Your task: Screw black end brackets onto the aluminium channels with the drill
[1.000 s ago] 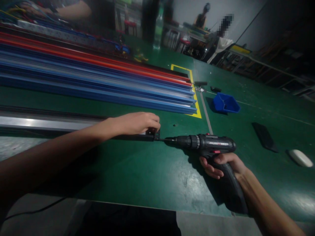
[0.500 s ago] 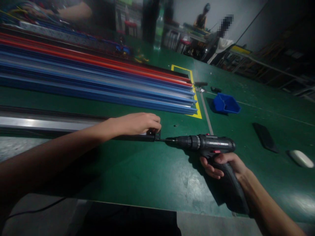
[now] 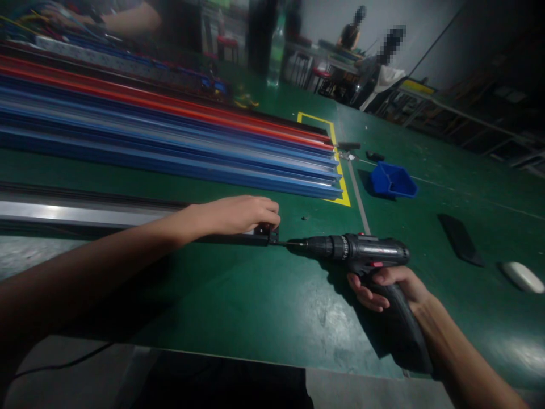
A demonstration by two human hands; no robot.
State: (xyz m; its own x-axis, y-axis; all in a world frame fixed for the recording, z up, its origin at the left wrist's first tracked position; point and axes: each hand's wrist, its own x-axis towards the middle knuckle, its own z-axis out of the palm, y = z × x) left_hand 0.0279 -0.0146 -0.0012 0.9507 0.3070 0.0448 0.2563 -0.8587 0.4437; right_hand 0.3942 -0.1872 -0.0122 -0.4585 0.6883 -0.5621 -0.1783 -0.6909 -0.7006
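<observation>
Drill (image 3: 374, 249) is pointing at the near end of the long profile (image 3: 85, 215). Right hand (image 3: 409, 284) is gripping the drill's handle, likely the best hold; left hand (image 3: 240, 216) is gripping the profile's end. Drill is probably handling heavy, rigid. Left hand is partly hiding the end fitting (image 3: 275, 234); tip contact isn't showing clearly; profile is running out of view.

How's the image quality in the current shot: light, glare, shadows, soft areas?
Head view: dim, darkest toward the upper right; glare on the silver profile and green table; shadow falls beside the drill. Head view background: the bottle and other person's forearm look hazy and soft, and two distant heads are pixelated.
</observation>
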